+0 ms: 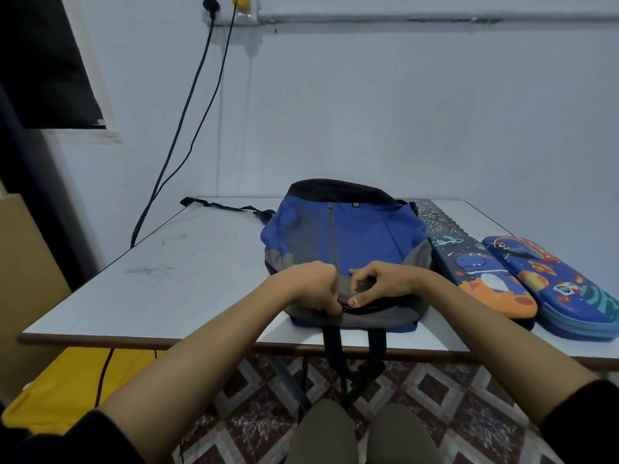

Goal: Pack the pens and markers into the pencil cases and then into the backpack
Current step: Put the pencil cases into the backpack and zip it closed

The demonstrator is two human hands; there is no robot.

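At the backpack's [345, 236] near edge your left hand [315, 291] pinches the zip [347, 308] and your right hand [375, 283] pinches fabric beside it. I'd judge you're opening it. Right of the backpack, one case [485, 279] and a second case [556, 289] lie shut — no pens show — both still to load.

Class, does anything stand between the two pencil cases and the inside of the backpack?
Nothing lies on the table between them; the dinosaur pencil case sits beside the backpack, the planet pencil case next to it. The bag's zip at its near end looks mostly closed, with the left hand and right hand gripping there.
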